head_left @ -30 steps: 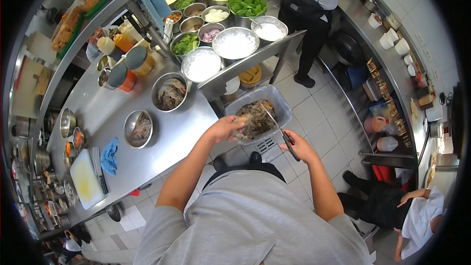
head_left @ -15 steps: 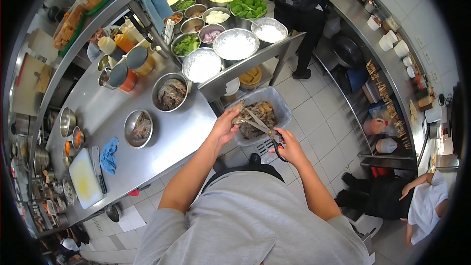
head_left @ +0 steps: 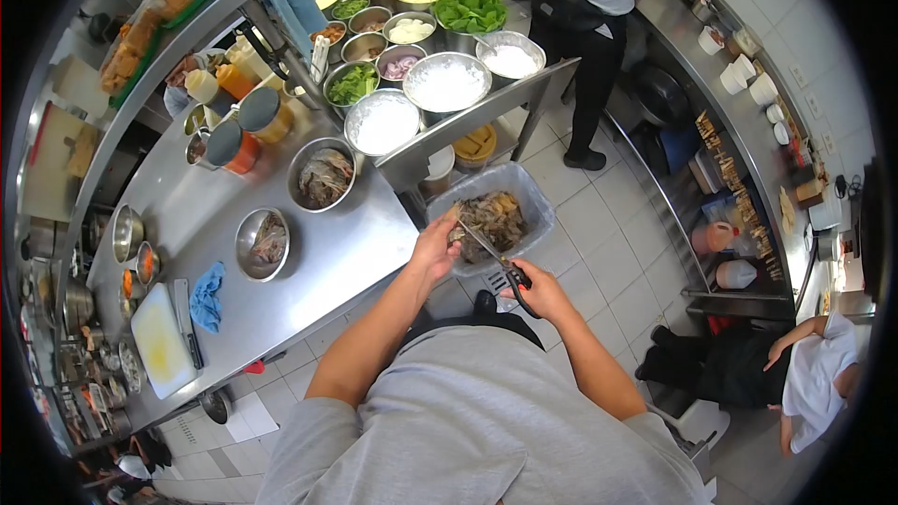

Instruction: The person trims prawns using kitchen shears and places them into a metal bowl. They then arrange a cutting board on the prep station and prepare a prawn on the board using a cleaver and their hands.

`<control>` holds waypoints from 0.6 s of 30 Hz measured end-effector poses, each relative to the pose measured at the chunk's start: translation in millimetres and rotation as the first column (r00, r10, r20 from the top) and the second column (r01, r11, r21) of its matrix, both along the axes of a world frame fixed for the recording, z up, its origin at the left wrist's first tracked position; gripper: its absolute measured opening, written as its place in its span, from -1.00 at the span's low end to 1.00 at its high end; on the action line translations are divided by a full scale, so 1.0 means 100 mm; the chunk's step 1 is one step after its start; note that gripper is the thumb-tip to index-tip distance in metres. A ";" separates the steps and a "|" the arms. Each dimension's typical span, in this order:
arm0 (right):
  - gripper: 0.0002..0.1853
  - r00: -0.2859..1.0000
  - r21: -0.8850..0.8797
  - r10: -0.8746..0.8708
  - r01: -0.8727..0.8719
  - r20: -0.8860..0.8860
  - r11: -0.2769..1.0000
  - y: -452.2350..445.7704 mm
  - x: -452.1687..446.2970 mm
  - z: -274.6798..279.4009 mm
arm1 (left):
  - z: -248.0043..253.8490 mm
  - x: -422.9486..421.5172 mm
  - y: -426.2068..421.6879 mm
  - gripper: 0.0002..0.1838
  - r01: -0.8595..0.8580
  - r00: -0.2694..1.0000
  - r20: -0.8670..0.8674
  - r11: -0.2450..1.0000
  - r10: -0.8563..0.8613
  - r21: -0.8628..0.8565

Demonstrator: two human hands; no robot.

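Over the near left rim of a lined bin (head_left: 540, 224), my left hand (head_left: 437, 245) holds a shrimp (head_left: 455, 224) between its fingers. My right hand (head_left: 537, 290) grips black-handled scissors (head_left: 488, 245), their blades pointing up-left and reaching the shrimp. The blades look nearly closed. Brownish shrimp scraps (head_left: 496, 216) lie in the bin below. On the steel table (head_left: 355, 236) to the left are two metal bowls, a larger one with shrimp (head_left: 324, 178) and a smaller one with shrimp (head_left: 269, 241).
A cutting board (head_left: 166, 341), a knife (head_left: 188, 323) and a blue cloth (head_left: 207, 297) lie at the table's left. Bowls of vegetables (head_left: 469, 9) and white powder stand ahead. One person (head_left: 599, 28) stands ahead right, another (head_left: 739, 369) at the lower right.
My right hand first brought the scissors left to the shrimp, then drew slightly back and lower; the blades have closed. The person ahead has shifted.
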State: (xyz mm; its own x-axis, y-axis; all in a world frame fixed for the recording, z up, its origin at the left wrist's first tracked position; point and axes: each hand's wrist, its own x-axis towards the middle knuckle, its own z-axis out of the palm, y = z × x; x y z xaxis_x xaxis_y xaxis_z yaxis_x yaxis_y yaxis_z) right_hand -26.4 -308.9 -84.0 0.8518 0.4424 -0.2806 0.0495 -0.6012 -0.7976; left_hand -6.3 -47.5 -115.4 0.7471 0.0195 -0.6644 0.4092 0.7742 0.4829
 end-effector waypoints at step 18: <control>-0.31 0.962 0.238 -0.141 0.198 -0.235 0.951 -0.51 0.03 -0.21 | -0.23 -0.09 0.32 -0.49 0.276 0.841 -0.038 0.369 -0.539 0.888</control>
State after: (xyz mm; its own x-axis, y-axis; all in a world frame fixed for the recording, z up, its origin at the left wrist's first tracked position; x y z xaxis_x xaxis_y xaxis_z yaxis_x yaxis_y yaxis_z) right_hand -23.1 -359.9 -104.6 0.8534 0.3774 -0.3595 -0.2229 -0.3592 -0.9062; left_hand -15.4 -15.9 -138.7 0.9428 0.1075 -0.3156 0.3334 -0.3010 0.8934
